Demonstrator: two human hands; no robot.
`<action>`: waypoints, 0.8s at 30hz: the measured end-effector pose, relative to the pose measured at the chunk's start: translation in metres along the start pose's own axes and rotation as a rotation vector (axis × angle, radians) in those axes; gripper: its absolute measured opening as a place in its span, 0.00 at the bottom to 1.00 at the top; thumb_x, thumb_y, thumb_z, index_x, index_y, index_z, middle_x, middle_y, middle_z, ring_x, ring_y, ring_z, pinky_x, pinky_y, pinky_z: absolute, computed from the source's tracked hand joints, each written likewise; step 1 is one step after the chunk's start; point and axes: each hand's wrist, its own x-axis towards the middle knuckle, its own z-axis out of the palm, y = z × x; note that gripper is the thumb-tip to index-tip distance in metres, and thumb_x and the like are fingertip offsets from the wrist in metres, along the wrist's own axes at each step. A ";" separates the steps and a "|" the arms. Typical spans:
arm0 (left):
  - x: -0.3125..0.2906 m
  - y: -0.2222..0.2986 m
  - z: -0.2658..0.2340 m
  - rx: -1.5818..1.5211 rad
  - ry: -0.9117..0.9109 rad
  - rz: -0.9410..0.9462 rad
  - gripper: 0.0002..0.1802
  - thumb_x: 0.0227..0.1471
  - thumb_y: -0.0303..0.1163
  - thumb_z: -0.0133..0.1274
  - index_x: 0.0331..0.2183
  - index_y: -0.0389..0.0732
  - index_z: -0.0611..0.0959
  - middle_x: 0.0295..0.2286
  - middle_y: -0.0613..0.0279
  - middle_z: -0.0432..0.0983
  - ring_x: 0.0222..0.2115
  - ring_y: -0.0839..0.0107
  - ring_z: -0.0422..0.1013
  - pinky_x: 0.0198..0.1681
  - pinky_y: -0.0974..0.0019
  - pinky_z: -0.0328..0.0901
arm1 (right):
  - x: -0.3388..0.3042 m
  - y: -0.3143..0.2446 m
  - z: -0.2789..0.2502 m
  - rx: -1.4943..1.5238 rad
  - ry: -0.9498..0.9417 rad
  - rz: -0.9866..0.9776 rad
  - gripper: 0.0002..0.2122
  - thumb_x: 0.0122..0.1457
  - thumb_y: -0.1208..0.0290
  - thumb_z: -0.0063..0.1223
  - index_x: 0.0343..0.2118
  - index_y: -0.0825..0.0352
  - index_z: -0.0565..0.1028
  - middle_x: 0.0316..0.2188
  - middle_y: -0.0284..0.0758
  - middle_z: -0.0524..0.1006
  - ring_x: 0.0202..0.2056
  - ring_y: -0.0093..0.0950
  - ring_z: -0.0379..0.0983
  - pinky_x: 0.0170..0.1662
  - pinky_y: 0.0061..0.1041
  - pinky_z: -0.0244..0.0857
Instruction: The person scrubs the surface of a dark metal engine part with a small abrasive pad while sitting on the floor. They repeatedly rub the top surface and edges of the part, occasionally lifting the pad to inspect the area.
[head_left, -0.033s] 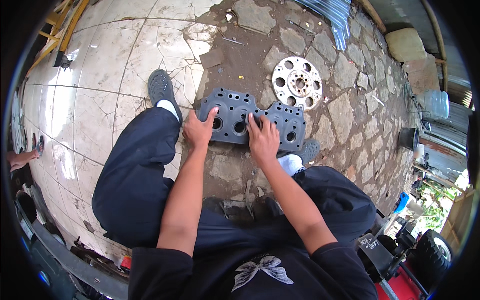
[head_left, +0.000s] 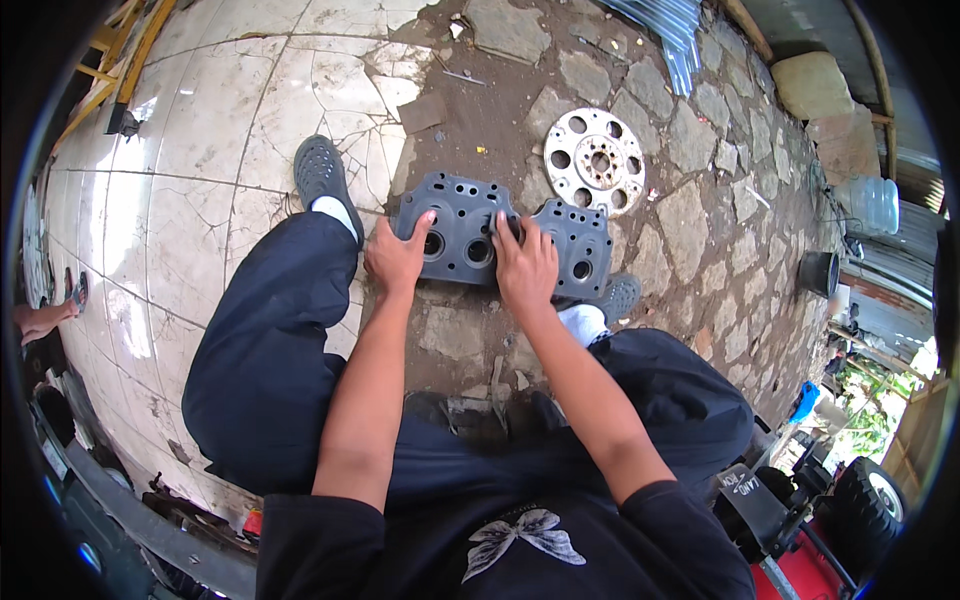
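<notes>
A dark grey engine cylinder head (head_left: 455, 262) lies between my feet, its flat face with round ports and small bolt holes turned up toward me. My left hand (head_left: 395, 252) grips its left end, the thumb on the face and the other fingers down around the side, where they are partly hidden. Across the middle, my right hand (head_left: 527, 262) is closed against it, with bent fingers pressing on the face and covering part of a port. Whether anything small sits under those fingers cannot be seen. Just beyond the cylinder head lies a pale, round flywheel plate (head_left: 568, 183) with large holes.
Cracked white tiles (head_left: 215, 130) cover the floor at left; stone paving (head_left: 685, 230) runs right. Corrugated sheet metal (head_left: 672, 25) lies at the far side. A black bucket (head_left: 818, 274) and a clear water jug (head_left: 868, 206) stand right. Another person's foot (head_left: 78, 290) shows at left.
</notes>
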 end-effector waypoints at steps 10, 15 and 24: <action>0.003 0.002 0.002 -0.041 0.091 0.041 0.46 0.46 0.73 0.67 0.40 0.34 0.84 0.34 0.41 0.86 0.38 0.38 0.82 0.43 0.40 0.73 | -0.020 0.004 0.003 0.024 -0.008 0.040 0.19 0.64 0.62 0.64 0.59 0.53 0.83 0.50 0.36 0.77 0.44 0.37 0.75 0.45 0.35 0.68; -0.001 0.010 -0.006 -0.073 0.036 0.042 0.46 0.46 0.72 0.67 0.42 0.35 0.84 0.35 0.42 0.87 0.39 0.39 0.82 0.44 0.41 0.73 | 0.001 0.001 0.008 0.034 0.048 0.095 0.19 0.65 0.62 0.64 0.59 0.53 0.83 0.50 0.36 0.77 0.44 0.37 0.76 0.45 0.37 0.68; -0.005 0.003 -0.004 -0.079 0.049 0.068 0.43 0.47 0.71 0.68 0.42 0.36 0.85 0.35 0.44 0.87 0.39 0.39 0.82 0.45 0.41 0.73 | 0.026 -0.004 0.015 0.064 0.102 0.072 0.18 0.65 0.62 0.64 0.58 0.54 0.83 0.49 0.36 0.78 0.44 0.37 0.76 0.45 0.38 0.69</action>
